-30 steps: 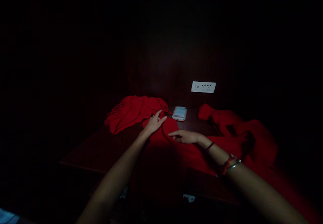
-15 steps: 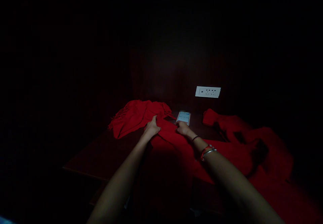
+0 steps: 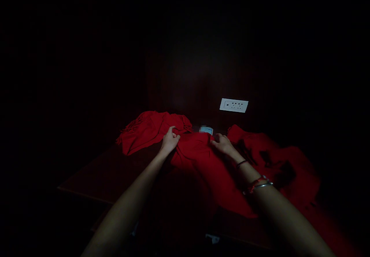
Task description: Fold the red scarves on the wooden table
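Note:
A length of red cloth [image 3: 199,151] hangs between my two hands and drops over the front of the dark table. My left hand [image 3: 170,139] pinches its upper left corner, thumb and fingers closed on the edge. At the upper right corner my right hand [image 3: 222,143] grips the same edge, with its fingers partly in shadow. Behind the cloth lies a phone [image 3: 206,130] with a lit screen, its lower part covered. To the left rests a heap of red fringed fabric [image 3: 150,131], which looks like a scarf.
More red fabric [image 3: 263,145] lies crumpled at the right and runs down toward the front. A white socket plate [image 3: 234,105] is fixed to the dark wall behind. The table's front edge [image 3: 83,194] shows at the left. Deep shadow surrounds everything.
My right hand has moved right, away from my left hand, pulling the top edge of the cloth wider. The cloth now hides more of the phone. The view has shifted slightly.

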Demonstrator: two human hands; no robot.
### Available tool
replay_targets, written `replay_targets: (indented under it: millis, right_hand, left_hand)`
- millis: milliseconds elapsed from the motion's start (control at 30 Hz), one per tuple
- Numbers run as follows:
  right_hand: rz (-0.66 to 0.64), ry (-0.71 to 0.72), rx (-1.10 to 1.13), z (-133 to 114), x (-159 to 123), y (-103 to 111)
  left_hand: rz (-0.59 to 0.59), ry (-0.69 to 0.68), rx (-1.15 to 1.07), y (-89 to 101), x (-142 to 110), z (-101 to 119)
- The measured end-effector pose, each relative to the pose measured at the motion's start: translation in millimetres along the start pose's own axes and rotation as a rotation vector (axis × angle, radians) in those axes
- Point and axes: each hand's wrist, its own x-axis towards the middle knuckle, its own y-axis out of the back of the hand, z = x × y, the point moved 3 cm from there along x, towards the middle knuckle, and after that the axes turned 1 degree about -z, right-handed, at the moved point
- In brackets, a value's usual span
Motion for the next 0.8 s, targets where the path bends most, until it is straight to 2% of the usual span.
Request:
replay_targets:
  millis: [100,200,333,433,500,567,633,733,800]
  right_hand:
    - [-0.060,-0.091,-0.182,-23,-14,-17]
    - [-0.056,-0.142,-0.270,-28,-19,-20]
    - [0.024,-0.089,-0.166,-4,-4,-1]
    - [0.148,-0.175,-0.084,24,7,17]
    - [0.126,-0.209,-0.083,37,8,19]
    - [0.062,-0.180,-0.100,42,6,13]
    - [0.055,-0.137,-0.025,43,3,8]
    - [0.074,-0.181,0.293,46,3,7]
    - [0.038,-0.213,0.481,51,6,12]
  left_hand:
    - [-0.083,-0.060,-0.129,-14.2,-4,-1]
    - [-0.113,-0.154,-0.157,-16.9,-8,3]
    - [-0.151,-0.313,-0.031,-15.8,-15,10]
    - [-0.311,-0.351,0.089,-23.9,-22,5]
    - [-0.430,-0.335,0.157,-32.0,-26,-3]
    - [-0.487,-0.307,0.199,-38.4,-28,-10]
    - [-0.480,-0.275,0.206,-41.2,-28,-15]
    - [-0.406,-0.214,0.141,-38.8,-22,-15]
    - [-0.327,-0.170,0.040,-34.3,-16,-14]
